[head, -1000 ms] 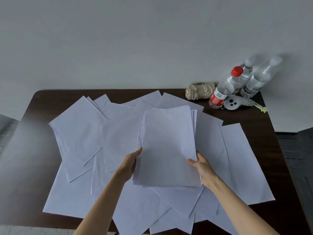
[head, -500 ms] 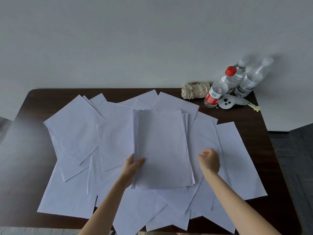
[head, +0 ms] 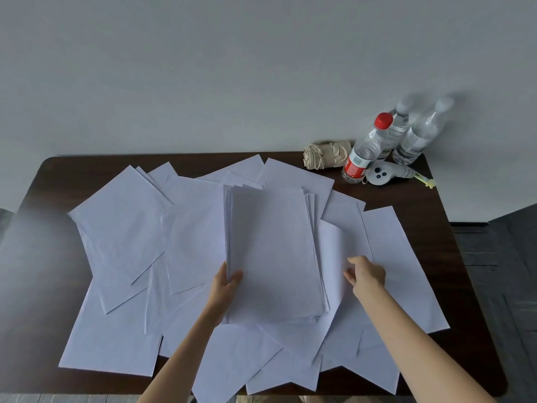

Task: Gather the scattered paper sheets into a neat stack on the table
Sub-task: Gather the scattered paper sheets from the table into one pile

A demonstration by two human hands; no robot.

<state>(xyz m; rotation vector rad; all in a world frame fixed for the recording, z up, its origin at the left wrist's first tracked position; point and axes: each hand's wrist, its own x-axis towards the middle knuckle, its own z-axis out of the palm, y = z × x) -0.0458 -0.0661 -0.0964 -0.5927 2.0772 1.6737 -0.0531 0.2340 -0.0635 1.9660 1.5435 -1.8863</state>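
A dark wooden table [head: 424,216] is covered with scattered paper sheets [head: 122,228], overlapping at all angles. On top of them, near the middle, lies a partly squared stack [head: 273,251] (its edges still fan a little). The left hand [head: 225,289] grips the stack's left edge, thumb on top. Just beside the stack, the right hand [head: 366,274] pinches a loose sheet [head: 334,248] by its curled-up edge. A red-capped bottle [head: 364,152] stands at the far right corner.

1. A dark brown wooden worktop [head: 441,251] with rounded corners carries the scene.
2. Loose white paper sheets [head: 122,228] overlap across most of it.
3. Far right corner: a rolled beige cloth bundle [head: 325,155], a red-capped clear plastic bottle [head: 364,152], two pale-capped clear bottles [head: 418,138] and a white button-faced gadget [head: 383,173].
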